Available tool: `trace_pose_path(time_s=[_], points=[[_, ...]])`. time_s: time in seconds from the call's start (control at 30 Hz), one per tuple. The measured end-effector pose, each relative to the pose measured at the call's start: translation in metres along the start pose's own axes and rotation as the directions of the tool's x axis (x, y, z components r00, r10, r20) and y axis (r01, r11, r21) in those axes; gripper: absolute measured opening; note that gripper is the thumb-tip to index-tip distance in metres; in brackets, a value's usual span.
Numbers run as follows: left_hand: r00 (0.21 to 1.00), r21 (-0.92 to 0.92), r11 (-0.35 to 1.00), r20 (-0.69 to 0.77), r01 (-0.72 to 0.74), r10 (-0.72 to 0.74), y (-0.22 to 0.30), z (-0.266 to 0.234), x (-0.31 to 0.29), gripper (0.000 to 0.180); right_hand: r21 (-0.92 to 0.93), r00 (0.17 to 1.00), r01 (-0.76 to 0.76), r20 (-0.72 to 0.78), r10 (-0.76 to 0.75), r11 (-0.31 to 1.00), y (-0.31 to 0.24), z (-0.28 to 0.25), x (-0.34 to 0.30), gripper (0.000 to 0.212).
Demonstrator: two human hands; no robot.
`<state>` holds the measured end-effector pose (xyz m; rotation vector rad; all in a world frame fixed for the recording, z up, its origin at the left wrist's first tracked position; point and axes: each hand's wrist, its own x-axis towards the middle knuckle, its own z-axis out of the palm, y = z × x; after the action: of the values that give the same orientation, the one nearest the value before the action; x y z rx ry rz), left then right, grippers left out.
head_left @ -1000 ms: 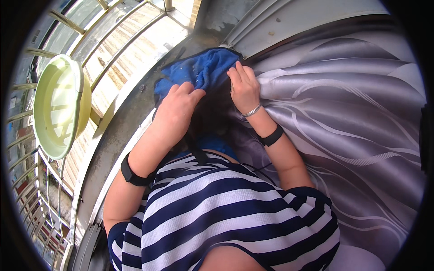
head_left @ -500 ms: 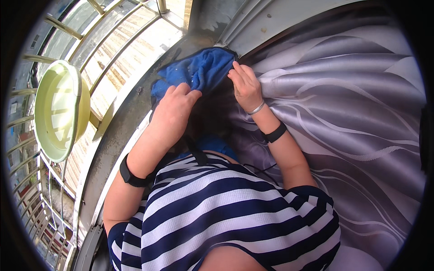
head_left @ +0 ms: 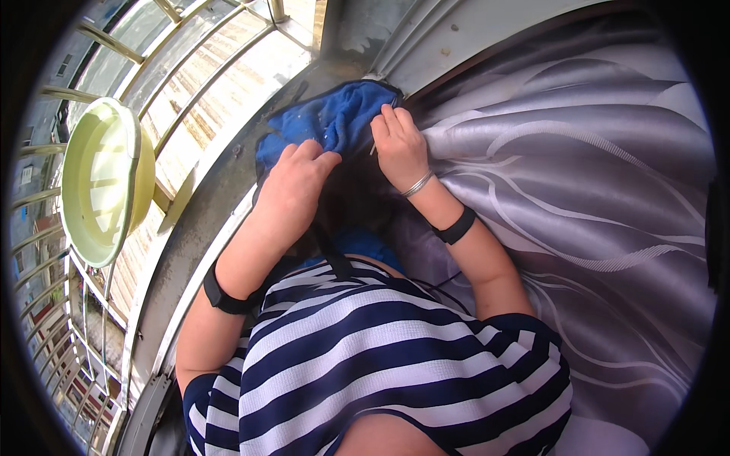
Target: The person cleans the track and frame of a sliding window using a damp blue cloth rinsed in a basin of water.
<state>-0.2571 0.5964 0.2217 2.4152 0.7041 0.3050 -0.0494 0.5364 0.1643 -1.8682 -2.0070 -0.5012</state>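
Observation:
A crumpled blue cloth (head_left: pixel 323 114) with dark edging and small pale specks lies on the sill in front of me. My left hand (head_left: pixel 293 178) is closed on its near edge, fingers bent, with the fingertips hidden behind the knuckles. Close to the cloth's right end is my right hand (head_left: pixel 401 148), its fingers drawn together. A thin pale sliver shows beside the right fingers, too small to identify. I cannot tell whether those fingertips also pinch the cloth.
Left of the sill (head_left: pixel 201 209), a pale green plastic basin (head_left: pixel 142 182) rests tilted against metal window bars (head_left: pixel 110 42). A grey-purple patterned curtain (head_left: pixel 563 175) hangs along my right side. A white window frame (head_left: pixel 449 45) runs behind the cloth.
My right hand has shifted a little left and toward me, over the cloth's right end. The left hand stays at the near edge, and the cloth has barely moved.

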Motion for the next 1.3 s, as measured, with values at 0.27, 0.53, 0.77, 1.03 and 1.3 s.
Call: trace_pose_path(time_s=[0.27,0.53,0.77,1.03,1.3], points=[[1.0,-0.003,1.0,-0.021,0.016,-0.016,0.001,0.0,-0.004,0.038,0.346,0.996,-0.04,-0.064,0.066,0.937,0.003,-0.012,0.005,0.009],[1.0,0.002,1.0,-0.028,-0.003,0.003,-0.002,0.001,-0.001,0.037,0.11,0.991,-0.008,-0.134,0.023,0.994,0.009,-0.004,-0.004,0.01],[0.997,0.016,0.997,0.005,0.071,-0.071,-0.001,-0.007,-0.009,0.036,0.378,0.975,-0.192,-0.033,0.221,0.906,-0.017,-0.026,0.017,0.009],[0.981,0.023,0.981,-0.028,0.195,-0.194,-0.022,-0.037,-0.051,0.034,0.739,0.925,-0.357,0.196,0.325,0.571,-0.046,-0.026,0.011,0.018],[0.989,-0.072,0.991,-0.095,0.11,-0.116,-0.016,-0.018,-0.033,0.037,0.359,0.971,-0.197,-0.059,0.233,0.912,0.026,-0.015,0.029,0.01]])
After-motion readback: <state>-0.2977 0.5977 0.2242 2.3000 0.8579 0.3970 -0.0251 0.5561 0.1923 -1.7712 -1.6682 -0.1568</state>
